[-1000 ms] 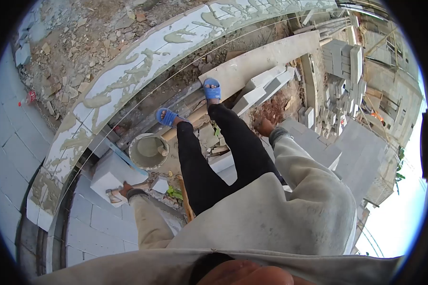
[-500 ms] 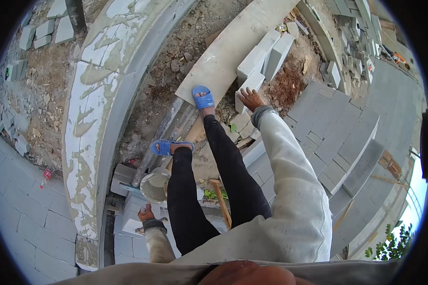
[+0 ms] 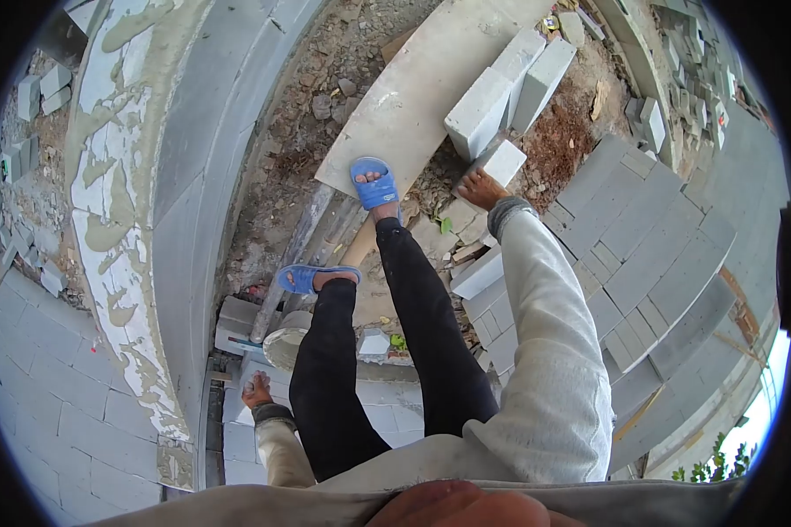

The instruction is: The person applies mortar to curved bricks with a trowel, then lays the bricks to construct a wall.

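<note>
My right hand [image 3: 483, 189] is closed over the near end of a pale grey-white block [image 3: 504, 162], its fingers bent against the edge. Larger upright blocks [image 3: 479, 112] stand just beyond it. Low on the left, my left hand [image 3: 257, 389] is curled beside my leg, over light blocks [image 3: 277, 378]. What it holds, if anything, is hidden. A mortar-stained bucket [image 3: 286, 341] sits just above that hand, partly covered by my leg.
A long board [image 3: 404, 97] lies under my forward foot, with poles [image 3: 303, 237] beside it. A curved block wall [image 3: 206, 132] with mortar on top runs along the left. Stacked grey blocks [image 3: 633, 228] stand on the right, rubble [image 3: 325, 105] between.
My right hand has gone from spread fingers to a closed grip, and the block under it has turned and shifted right. My left hand has moved slightly left. The view has shifted.
</note>
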{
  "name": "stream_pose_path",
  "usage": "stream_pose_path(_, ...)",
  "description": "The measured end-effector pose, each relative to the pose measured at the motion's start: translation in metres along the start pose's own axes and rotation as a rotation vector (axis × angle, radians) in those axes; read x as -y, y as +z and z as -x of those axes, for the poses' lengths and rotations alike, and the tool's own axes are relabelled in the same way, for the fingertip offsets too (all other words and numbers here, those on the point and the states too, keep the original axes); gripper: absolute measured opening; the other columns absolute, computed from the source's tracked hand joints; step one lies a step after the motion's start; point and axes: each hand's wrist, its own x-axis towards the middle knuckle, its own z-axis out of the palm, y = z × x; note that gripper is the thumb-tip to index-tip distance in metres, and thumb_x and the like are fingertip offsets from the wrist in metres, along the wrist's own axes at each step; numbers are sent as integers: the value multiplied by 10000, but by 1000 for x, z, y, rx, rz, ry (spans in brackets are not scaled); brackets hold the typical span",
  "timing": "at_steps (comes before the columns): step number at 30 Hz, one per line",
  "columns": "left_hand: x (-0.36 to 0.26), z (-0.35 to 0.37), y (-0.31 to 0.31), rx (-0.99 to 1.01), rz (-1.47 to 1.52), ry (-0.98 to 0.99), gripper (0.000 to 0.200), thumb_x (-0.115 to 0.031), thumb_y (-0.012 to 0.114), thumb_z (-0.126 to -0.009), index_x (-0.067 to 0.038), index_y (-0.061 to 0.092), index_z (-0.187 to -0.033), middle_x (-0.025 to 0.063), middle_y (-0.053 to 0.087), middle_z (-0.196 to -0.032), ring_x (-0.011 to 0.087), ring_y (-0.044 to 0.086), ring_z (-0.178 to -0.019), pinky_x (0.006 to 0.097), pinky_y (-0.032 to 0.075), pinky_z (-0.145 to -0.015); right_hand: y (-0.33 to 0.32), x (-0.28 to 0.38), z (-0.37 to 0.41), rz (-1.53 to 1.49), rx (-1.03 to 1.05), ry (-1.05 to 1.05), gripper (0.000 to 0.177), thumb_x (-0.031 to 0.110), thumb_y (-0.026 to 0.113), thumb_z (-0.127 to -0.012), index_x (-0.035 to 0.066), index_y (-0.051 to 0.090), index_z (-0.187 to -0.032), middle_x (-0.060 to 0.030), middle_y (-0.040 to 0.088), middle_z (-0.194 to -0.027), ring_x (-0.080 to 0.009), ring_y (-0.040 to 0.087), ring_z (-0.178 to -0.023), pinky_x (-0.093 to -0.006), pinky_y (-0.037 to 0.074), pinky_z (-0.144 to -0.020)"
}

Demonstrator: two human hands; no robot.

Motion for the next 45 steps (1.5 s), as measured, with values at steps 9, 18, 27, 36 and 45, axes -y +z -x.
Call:
stream_pose_path(9,-50,-39,-9,68,-208,369,222,-218,681,-879,-38,681,-1009,87,716,-889,204,669,-792,334,520,-722,-127,62,208,-372,95,461,528,95,711,-644,51,489,-1121,-143,508,-1065,-308,503,-1069,-443,365,-948)
stream_pose_path(18,-292,362,193,873,-711,1771,1146,-421,860,-582,-41,268,-1487,225,289,-1517,402,354,-1364,575,259,-1112,-512,98,391,-620,-112,634,732,115,820,-477,23,514,-1135,-169,553,-1074,-369,542,-1044,-449,439,-923)
stream_pose_path(27,-313,465,145,761,-161,1961,837,-314,840,-539,-37,494,-1249,174,552,-1134,375,551,-1066,503,388,-965,-683,96,490,-671,-260,609,770,127,837,-507,29,500,-1193,-158,583,-1233,-368,552,-1168,-445,428,-1024)
stream_pose_path(36,-326,536,-6,372,-510,1749,758,-192,805,-504,-46,526,-1194,104,530,-1022,275,544,-950,409,365,-832,-733,109,335,-222,26,-62,1280,454,876,-545,-19,171,-1503,-224,305,-1500,-359,248,-1429,-539,157,-1176)
stream_pose_path(45,-246,483,-125,-111,-663,1480,643,-283,861,-469,-22,583,-987,83,550,-971,232,553,-937,396,379,-809,-703,267,160,-381,-110,-458,1494,512,901,-474,-95,-17,-1483,-360,304,-1451,-423,521,-1221,-405,520,-915)
